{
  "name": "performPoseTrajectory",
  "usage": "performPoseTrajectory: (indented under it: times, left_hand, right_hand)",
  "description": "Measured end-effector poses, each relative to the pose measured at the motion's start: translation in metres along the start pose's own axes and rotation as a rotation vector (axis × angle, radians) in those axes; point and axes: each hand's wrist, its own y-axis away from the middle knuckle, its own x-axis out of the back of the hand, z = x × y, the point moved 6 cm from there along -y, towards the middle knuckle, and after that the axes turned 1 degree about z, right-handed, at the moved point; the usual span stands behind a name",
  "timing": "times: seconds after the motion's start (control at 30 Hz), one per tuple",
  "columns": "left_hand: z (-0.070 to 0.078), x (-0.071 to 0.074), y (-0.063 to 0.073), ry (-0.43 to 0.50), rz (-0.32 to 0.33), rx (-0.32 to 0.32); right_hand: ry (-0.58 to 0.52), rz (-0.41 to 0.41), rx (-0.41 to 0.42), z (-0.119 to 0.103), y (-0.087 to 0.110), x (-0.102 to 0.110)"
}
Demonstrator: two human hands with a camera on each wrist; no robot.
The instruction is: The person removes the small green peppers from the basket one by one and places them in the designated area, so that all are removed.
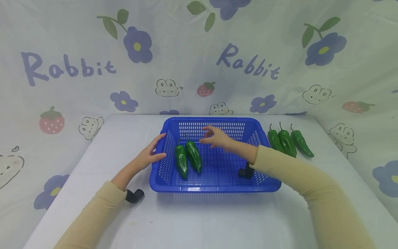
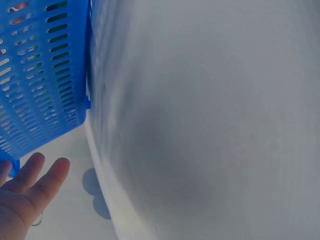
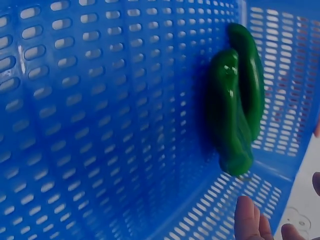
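A blue plastic basket [image 1: 214, 189] with slotted walls stands on the table. Two glossy green peppers lie side by side in its left part, the outer pepper [image 1: 181, 160] and the inner pepper [image 1: 194, 157], stems toward the back. My right hand [image 1: 217, 137] hovers over the basket, right of the pepper stems, fingers loosely bent and nothing between them. In the right wrist view its fingertips [image 3: 245, 215] are apart from the peppers. At the basket's left rim is my left hand [image 1: 150, 154], fingers spread and fairly straight; its fingers [image 2: 52, 180] also show near the basket in the left wrist view.
Three more green peppers [image 1: 286, 142] lie on the white table [image 1: 199, 221] to the right of the basket. A printed curtain [image 1: 186, 62] hangs behind the table. Black wrist-worn pieces [image 1: 134, 196] show at both sleeves.
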Motion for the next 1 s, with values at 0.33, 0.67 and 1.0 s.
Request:
performPoseTrajectory:
  times: [0.33,0.67,1.0]
  left_hand:
    - [0.001,0.001,0.001,-0.015,0.003,-0.001]
    - [0.002,0.000,0.001,-0.025,0.015,-0.033]
    - [0.001,0.000,-0.001,0.010,0.002,-0.010]
  right_hand:
    - [0.095,-0.016,-0.013,0.008,-0.010,-0.027]
    - [0.107,0.001,-0.081,0.018,-0.019,-0.045]
    - [0.109,0.007,-0.126,0.026,-0.021,-0.053]
